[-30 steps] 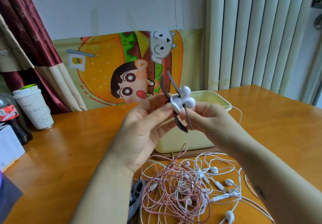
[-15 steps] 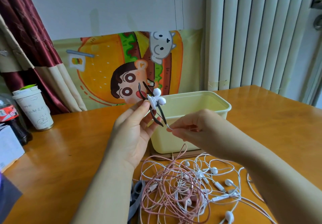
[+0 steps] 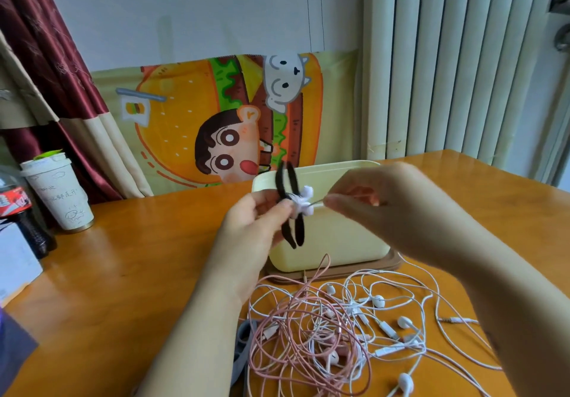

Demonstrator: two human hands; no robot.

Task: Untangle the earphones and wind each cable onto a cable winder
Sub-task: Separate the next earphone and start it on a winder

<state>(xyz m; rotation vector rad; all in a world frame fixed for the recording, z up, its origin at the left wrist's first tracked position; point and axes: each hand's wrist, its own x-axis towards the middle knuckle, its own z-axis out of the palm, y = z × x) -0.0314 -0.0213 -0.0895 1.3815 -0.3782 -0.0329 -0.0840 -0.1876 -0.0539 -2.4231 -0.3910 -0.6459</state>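
The left hand point(image 3: 256, 236) is pinching its thumb and fingertips point(image 3: 279, 211) together on the middle of a black cable winder point(image 3: 297, 233), whose soft ends are sticking up and hanging down past the fingers. A small white bundle of earphones point(image 3: 303, 202) is sitting wound on the winder, just right of that pinch. The right hand point(image 3: 388, 211) is closing thumb and forefinger on a thin white cable point(image 3: 319, 201) running out of the bundle; its other fingers are blurred and seem to be curling loosely. Both hands are hovering in front of a pale yellow tub point(image 3: 339, 242), which is standing on a brown tray point(image 3: 348, 268). Nearer the camera, a tangle of pink and white earphones point(image 3: 324, 328) is lying on the wooden table point(image 3: 123, 267), with a grey strap point(image 3: 243, 347) touching its left edge. Far left, a paper cup point(image 3: 58, 193) and a cola bottle point(image 3: 21, 211) are standing near a red curtain point(image 3: 46, 57).
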